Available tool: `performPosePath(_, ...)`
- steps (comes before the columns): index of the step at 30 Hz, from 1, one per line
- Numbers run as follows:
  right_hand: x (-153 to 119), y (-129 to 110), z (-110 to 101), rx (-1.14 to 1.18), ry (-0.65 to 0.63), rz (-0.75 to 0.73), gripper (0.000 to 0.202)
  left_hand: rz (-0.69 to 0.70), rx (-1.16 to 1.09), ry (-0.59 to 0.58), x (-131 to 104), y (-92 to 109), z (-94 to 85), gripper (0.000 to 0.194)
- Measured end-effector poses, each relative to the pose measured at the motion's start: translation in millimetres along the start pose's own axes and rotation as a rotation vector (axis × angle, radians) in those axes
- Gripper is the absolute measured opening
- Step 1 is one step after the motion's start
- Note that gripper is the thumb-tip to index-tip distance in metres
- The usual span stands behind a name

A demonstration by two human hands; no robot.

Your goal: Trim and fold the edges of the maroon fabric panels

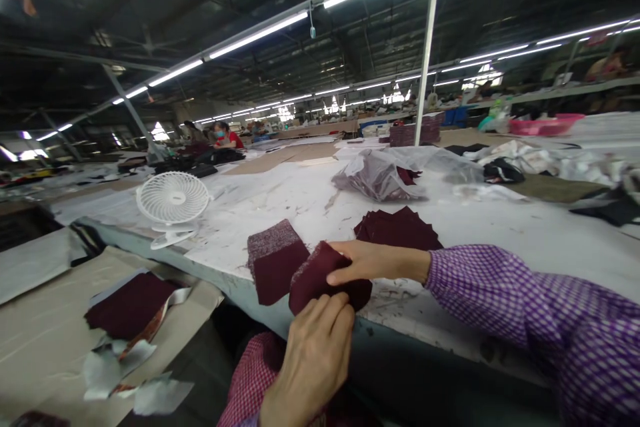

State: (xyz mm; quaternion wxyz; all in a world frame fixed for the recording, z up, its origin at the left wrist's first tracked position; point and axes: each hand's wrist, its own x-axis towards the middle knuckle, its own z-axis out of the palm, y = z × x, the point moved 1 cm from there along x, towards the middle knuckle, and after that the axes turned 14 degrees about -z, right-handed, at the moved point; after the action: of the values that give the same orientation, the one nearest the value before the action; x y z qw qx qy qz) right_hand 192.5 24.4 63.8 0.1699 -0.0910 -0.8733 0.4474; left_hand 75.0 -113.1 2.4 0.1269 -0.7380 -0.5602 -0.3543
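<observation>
One dark-maroon, grey-edged cloth piece (314,278) | right hand (365,261) pinches it | left hand (316,350) curled at near edge, grip hidden | best with edges even

Fan (176,199) left of fabric (311,283), bag (367,179) behind

From my monitor I can read no lettering, number or sign; any mark on the white fan (173,205) (on its hub (177,199), say) is too small to make out.
</observation>
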Motion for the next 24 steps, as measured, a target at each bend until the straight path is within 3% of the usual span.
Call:
performPosePath(3,3.3,9.3,-4.9,-0.139,-0.009,-0.106,0.038,-0.074,-0.166,0.049,1.1,-8.6,-6.3,0.020)
performPosePath(5,4.8,12.5,-9.7,-0.129,0.010,-0.137,0.041,-0.280,-0.268,0.182,11.1,-22.8,-14.7,0.024)
performPosePath(7,5.0,14.4,-12.3,-0.025,0.014,-0.148,0.045,-0.585,-0.337,0.265,25.8,-41.6,-17.7,0.030)
performPosePath(9,4.2,16.5,-12.0,0.125,0.007,-0.120,0.045,-0.817,-0.473,0.155,42.3,-59.4,-10.8,0.041)
performPosePath(11,2.8,19.7,-10.8,0.253,-0.011,-0.042,0.044,-0.901,-0.673,-0.056,58.0,-71.4,4.0,0.046)
performPosePath(14,0.2,25.3,-14.2,0.233,-0.058,0.092,0.049,-0.867,-0.647,-0.182,75.5,-75.4,27.9,0.029)
performPosePath(17,-2.9,29.5,-27.9,-0.171,-0.063,0.193,0.055,-0.717,-0.258,-0.192,85.2,-66.5,44.5,0.018)
performPosePath(20,-5.9,32.0,-42.4,-0.619,-0.033,0.133,0.038,-0.594,0.011,-0.269,87.6,-57.9,52.7,0.024)
performPosePath(24,-9.1,42.0,-46.9,-0.812,-0.066,-0.025,0.023,-0.542,0.069,-0.315,85.3,-57.4,54.4,0.027)
